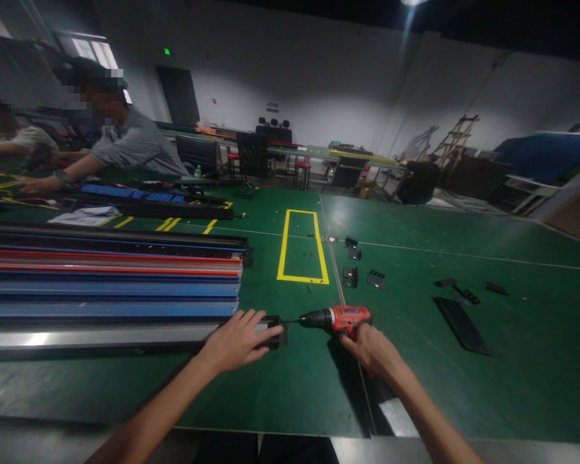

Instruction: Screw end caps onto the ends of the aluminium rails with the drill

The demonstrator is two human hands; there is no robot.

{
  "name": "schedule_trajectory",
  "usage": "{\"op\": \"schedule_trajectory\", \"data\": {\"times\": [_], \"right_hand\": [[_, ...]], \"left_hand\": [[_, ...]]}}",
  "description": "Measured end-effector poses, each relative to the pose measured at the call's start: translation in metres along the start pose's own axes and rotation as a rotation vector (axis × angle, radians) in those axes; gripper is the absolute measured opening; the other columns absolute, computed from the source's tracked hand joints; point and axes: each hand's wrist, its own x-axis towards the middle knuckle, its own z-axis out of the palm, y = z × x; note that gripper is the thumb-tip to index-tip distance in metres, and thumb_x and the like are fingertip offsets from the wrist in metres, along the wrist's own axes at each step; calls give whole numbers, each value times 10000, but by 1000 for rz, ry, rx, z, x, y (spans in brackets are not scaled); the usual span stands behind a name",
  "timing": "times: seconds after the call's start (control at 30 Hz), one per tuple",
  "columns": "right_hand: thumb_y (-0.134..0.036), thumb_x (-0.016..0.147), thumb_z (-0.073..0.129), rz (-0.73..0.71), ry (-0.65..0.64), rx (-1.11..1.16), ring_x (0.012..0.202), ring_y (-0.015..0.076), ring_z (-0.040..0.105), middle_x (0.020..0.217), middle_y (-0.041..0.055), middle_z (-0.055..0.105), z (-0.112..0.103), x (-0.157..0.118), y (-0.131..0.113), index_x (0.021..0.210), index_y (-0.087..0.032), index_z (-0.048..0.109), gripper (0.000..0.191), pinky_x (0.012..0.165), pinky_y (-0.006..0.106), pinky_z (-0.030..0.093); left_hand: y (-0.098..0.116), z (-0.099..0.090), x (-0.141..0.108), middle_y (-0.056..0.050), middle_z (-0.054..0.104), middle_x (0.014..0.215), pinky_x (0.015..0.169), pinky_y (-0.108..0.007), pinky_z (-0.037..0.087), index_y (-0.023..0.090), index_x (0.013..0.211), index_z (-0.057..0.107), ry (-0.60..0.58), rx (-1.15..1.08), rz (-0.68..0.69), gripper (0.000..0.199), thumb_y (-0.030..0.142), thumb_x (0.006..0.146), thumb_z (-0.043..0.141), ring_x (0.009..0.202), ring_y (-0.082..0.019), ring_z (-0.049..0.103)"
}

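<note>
"Head view: how far along?"

"Partway, I guess. My right grip (374, 348) is wrapped around the red drill (350, 316), its bit (290, 320) at the silver bar's (125, 334) end. My left grip (236, 338), fingers apart, rests there. Loose black brackets (376, 280) on the surface (290, 393) look unused."

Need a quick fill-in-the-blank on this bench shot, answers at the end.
1. The right-hand grip is closed on a red-and-black ____.
2. The slim bit points toward the picture's ____ side.
3. The left-hand grip rests near the ____ end, as pictured, of the silver-and-black profile.
4. The tape outline on the green table is ____.

Missing words: power drill; left; right; yellow.
</note>
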Motion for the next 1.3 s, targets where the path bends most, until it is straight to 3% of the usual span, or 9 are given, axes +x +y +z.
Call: {"op": "schedule_trajectory", "data": {"times": [1.3], "right_hand": [[-484, 1025, 446, -12, -13, -54, 932, 306, 749, 1017, 214, 766, 6, 4, 4, 1016, -86, 704, 475, 762, 353, 485]], "left_hand": [[-1, 1, -1, -150, 557, 1374, 919, -492, 502, 416, 1561, 408, -36, 38, 14, 613, 401, 990, 630, 1169, -337, 575]]}}
